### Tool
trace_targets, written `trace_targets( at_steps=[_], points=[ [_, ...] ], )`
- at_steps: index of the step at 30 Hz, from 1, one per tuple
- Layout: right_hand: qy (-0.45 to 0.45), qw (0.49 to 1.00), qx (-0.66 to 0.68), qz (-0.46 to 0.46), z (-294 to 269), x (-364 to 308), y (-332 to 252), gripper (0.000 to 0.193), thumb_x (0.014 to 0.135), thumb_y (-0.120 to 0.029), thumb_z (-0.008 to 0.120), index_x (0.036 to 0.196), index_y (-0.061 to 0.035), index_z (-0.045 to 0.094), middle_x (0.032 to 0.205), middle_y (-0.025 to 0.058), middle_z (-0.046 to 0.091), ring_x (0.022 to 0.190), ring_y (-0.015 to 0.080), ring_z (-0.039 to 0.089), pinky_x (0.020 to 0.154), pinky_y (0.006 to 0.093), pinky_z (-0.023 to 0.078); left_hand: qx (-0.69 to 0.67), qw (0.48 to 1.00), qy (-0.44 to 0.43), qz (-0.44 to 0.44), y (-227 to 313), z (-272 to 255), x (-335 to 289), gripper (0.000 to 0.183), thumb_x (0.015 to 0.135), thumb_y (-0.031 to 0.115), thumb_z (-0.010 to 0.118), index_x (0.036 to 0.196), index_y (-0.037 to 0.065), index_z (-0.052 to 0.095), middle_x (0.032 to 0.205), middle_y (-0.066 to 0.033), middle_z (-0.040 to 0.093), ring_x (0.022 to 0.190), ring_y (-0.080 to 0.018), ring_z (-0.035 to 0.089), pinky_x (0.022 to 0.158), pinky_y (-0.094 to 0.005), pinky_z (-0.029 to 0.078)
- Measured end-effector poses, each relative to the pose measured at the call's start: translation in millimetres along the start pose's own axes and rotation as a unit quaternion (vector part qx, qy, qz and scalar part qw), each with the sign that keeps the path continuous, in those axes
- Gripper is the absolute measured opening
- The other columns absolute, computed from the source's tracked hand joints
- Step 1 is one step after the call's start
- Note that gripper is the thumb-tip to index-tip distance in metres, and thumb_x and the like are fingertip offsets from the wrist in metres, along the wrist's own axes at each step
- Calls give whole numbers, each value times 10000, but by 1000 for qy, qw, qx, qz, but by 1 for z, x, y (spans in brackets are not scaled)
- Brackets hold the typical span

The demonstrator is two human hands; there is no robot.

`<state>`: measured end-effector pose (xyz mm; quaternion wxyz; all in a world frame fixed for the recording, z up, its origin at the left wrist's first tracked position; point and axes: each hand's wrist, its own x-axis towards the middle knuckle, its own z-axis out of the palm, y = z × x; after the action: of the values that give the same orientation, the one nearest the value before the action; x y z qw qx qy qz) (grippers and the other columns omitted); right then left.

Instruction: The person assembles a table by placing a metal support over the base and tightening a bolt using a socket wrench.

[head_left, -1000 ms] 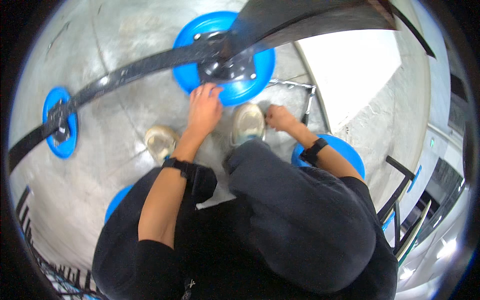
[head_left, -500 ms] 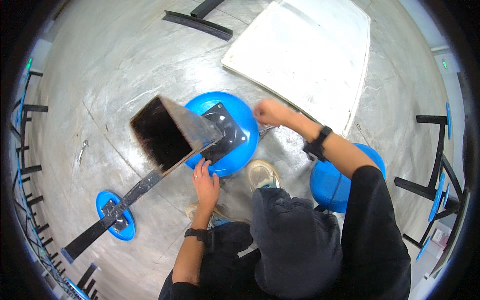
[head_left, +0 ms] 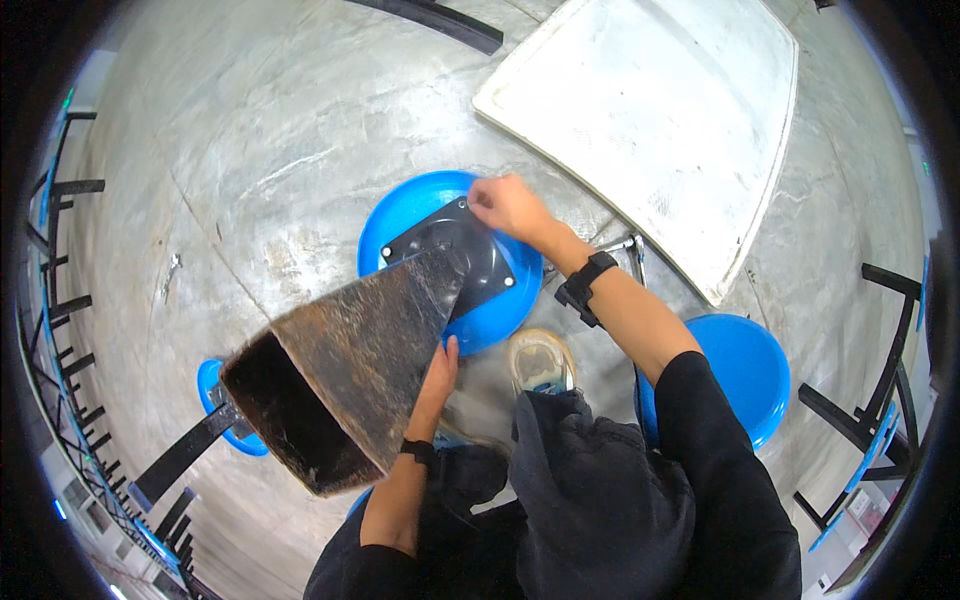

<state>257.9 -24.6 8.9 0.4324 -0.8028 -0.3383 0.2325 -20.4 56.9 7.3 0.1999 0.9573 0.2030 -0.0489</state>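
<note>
A round blue stool seat point(head_left: 400, 195) lies underside up on the floor before me. A black mounting plate point(head_left: 425, 235) with corner holes lies on it. The rusty rectangular metal tube point(head_left: 365, 325) rises from the plate toward me, its dark open end facing up at the lower left. My right hand point(head_left: 515, 212) is over the plate's upper corner hole, fingertips pinched together; whatever they hold is hidden. At the seat's near rim is my left hand point(head_left: 437, 378), beside the tube. One or two fingertips show, while the tube hides the other fingers.
A white panel point(head_left: 650, 120) lies at the upper right. Another blue seat point(head_left: 740, 380) is right of my legs. A ratchet wrench point(head_left: 628, 245) lies beyond my right wrist, and a small metal tool point(head_left: 171, 277) at the left. A black bar point(head_left: 185, 455) extends at lower left.
The tube's open end has swung down and nearer to me, and the plate has turned. My right hand has moved left onto the plate's corner. My left hand has shifted right along the rim.
</note>
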Motion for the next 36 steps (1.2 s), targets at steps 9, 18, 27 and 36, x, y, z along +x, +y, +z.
trace_targets(
  at_steps=[9, 18, 27, 36],
  points=[
    [-11, 995, -75, -71, 1, 5, 1, 168, 780, -118, 611, 922, -31, 624, 923, 151, 600, 889, 326, 571, 779, 413, 464, 34, 999, -31, -15, 3, 14, 19, 494, 861, 298, 506, 1337, 206, 415, 1111, -169, 558, 949, -367, 561, 806, -485, 407],
    [-58, 984, -123, -117, 9, 13, 5, 138, 789, -104, 588, 893, -18, 621, 901, 156, 586, 883, 343, 573, 774, 420, 467, 67, 996, 51, 28, 3, 11, 16, 491, 857, 296, 510, 1334, 210, 431, 1151, -175, 542, 1018, -360, 532, 880, -478, 370],
    [-67, 979, -150, -122, 13, 17, 12, 157, 814, -106, 580, 927, -2, 613, 904, 162, 581, 862, 346, 565, 770, 419, 458, 42, 999, 15, 11, 2, 7, 21, 474, 861, 273, 503, 1323, 182, 450, 1153, -184, 534, 1038, -373, 511, 895, -480, 356],
    [-68, 969, -222, -87, 6, 14, -7, 198, 827, -185, 587, 851, 12, 596, 883, 166, 595, 850, 338, 591, 739, 419, 483, 34, 994, 91, 42, -5, 20, 18, 480, 857, 270, 505, 1324, 172, 448, 1151, -179, 526, 1048, -365, 490, 898, -487, 349]
  ],
)
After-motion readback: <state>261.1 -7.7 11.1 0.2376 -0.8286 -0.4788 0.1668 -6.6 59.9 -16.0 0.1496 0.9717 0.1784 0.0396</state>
